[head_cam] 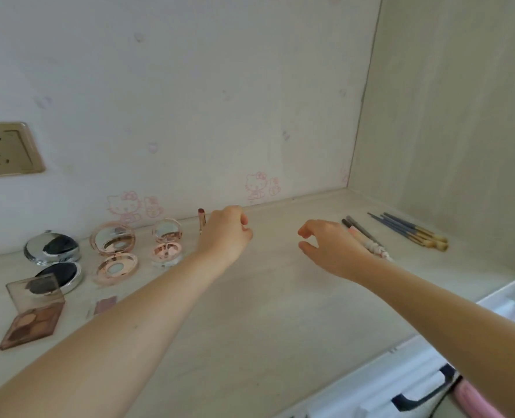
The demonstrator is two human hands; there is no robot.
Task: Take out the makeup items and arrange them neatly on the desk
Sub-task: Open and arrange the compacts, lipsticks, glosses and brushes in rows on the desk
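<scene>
On the pale desk (pixel 265 297) makeup lies in a row along the wall. At the left are an open silver compact (pixel 52 254), an open rose-gold compact (pixel 114 251), a smaller open rose-gold compact (pixel 167 244) and an open brown eyeshadow palette (pixel 34 315). An uncapped lipstick (pixel 201 220) stands upright just left of my left hand (pixel 226 233), whose fingers are curled with nothing seen in them. My right hand (pixel 328 242) hovers with fingers apart, empty, partly covering pencils and a pink-white pen (pixel 367 239). Blue-handled brushes (pixel 410 230) lie further right.
A small mauve item (pixel 105 304) lies beside my left forearm. A wall socket (pixel 5 149) sits at the left. A cabinet side panel (pixel 446 131) closes the desk on the right. A black-handled white bag (pixel 425 390) with something pink hangs below the desk's front edge.
</scene>
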